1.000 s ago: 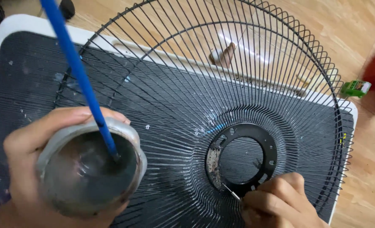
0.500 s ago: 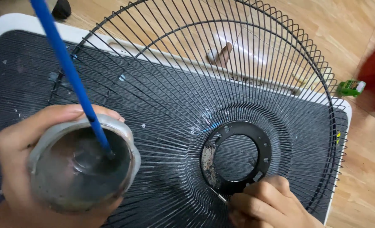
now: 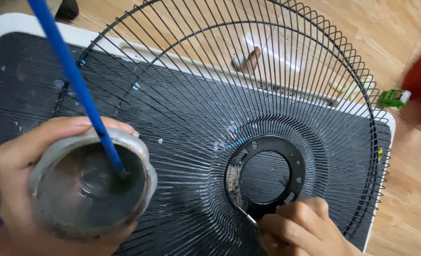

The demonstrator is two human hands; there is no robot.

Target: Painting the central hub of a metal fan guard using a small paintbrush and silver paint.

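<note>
Left hand (image 3: 16,189) wrapped round a grey cup (image 3: 92,189), blue stick (image 3: 73,80) standing inside. Right hand (image 3: 300,230) pinching a thin tool (image 3: 246,215) against the fan guard's (image 3: 196,118) near ring. Small green package (image 3: 394,97) far right.

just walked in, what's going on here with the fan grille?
A person is working over a black wire fan guard that lies on a dark ribbed panel. The left hand grips a grey pot of dark liquid with a blue stick standing in it. The right hand holds a thin brush tip against the guard's black centre ring, at its lower edge.
</note>
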